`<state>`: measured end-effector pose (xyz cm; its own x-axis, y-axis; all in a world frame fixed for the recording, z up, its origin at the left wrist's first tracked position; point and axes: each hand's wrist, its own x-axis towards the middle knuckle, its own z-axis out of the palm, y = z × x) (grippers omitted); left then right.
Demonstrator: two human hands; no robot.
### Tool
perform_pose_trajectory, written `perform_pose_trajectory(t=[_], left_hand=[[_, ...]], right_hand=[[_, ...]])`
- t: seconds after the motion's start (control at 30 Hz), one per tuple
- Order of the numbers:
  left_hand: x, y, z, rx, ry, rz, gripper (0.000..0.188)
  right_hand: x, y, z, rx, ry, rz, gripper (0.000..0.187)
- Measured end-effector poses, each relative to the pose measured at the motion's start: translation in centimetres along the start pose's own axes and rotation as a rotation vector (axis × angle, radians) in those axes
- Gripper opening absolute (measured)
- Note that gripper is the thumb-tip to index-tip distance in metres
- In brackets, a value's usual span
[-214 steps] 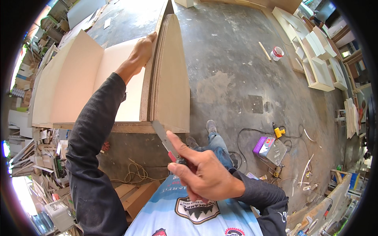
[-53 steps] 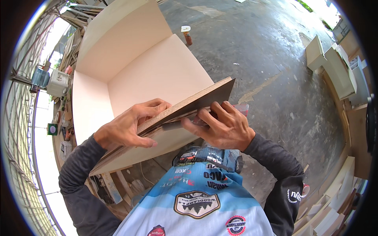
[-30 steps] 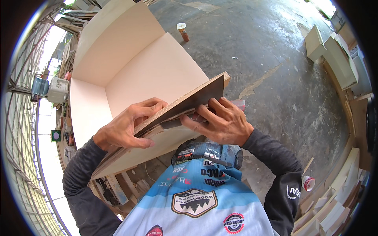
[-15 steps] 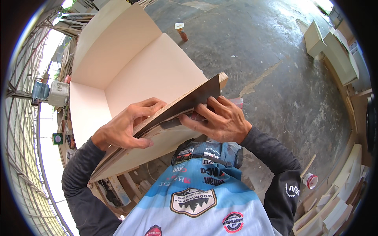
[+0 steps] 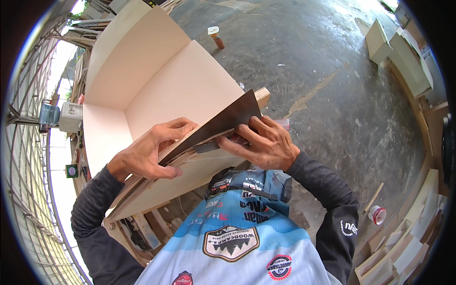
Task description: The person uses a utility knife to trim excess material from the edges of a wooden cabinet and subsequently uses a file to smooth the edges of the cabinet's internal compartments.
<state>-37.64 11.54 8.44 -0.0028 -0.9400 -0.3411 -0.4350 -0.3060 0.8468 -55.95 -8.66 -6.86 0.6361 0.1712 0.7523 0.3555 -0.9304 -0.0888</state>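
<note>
A big box-shaped cabinet of pale panels (image 5: 180, 78) lies open in front of me. Along its near panel edge runs a dark, thin laminate strip (image 5: 225, 119), whose right end stands out past the board. My left hand (image 5: 151, 148) straddles this edge, thumb on the near side and fingers on the far side. In my right hand (image 5: 266, 145) is a scraper with a flat grey blade (image 5: 206, 146) and a reddish see-through handle, mostly hidden by the fingers. Its blade lies against the edge beneath the strip. The right fingertips touch the strip's lower side.
On the grey concrete floor (image 5: 323, 128) stand a brown-filled container (image 5: 216, 37) and, at lower right, a red-and-white tub (image 5: 377, 214) beside a stick. Boards and pale panels (image 5: 403, 249) line the right side. A wire-mesh wall (image 5: 28, 156) rises at left.
The strip's broad dark face shows more now, turned further away from the board edge. Both hands keep nearly the same hold. The whole view has shifted slightly.
</note>
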Motion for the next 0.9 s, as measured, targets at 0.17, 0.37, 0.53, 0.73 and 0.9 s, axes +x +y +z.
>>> perform_pose_trajectory(t=[0.17, 0.37, 0.53, 0.73, 0.9], left_hand=[[0.4, 0.1, 0.1, -0.004, -0.003, -0.015, 0.076], [0.6, 0.6, 0.1, -0.005, -0.029, -0.042, 0.077], [0.8, 0.8, -0.2, 0.001, -0.063, -0.049, 0.077], [1.3, 1.1, -0.3, -0.005, -0.091, -0.088, 0.078], [1.6, 1.3, -0.4, -0.011, -0.106, -0.135, 0.078]], right_hand=[[-0.3, 0.1, 0.0, 0.011, -0.016, 0.015, 0.049], [-0.3, -0.2, -0.4, 0.056, -0.073, 0.059, 0.055], [-0.5, -0.1, 0.0, 0.065, -0.029, 0.065, 0.055], [-0.8, 0.1, 0.7, 0.036, 0.015, 0.042, 0.051], [-1.3, 0.3, 0.5, 0.042, 0.006, 0.054, 0.049]])
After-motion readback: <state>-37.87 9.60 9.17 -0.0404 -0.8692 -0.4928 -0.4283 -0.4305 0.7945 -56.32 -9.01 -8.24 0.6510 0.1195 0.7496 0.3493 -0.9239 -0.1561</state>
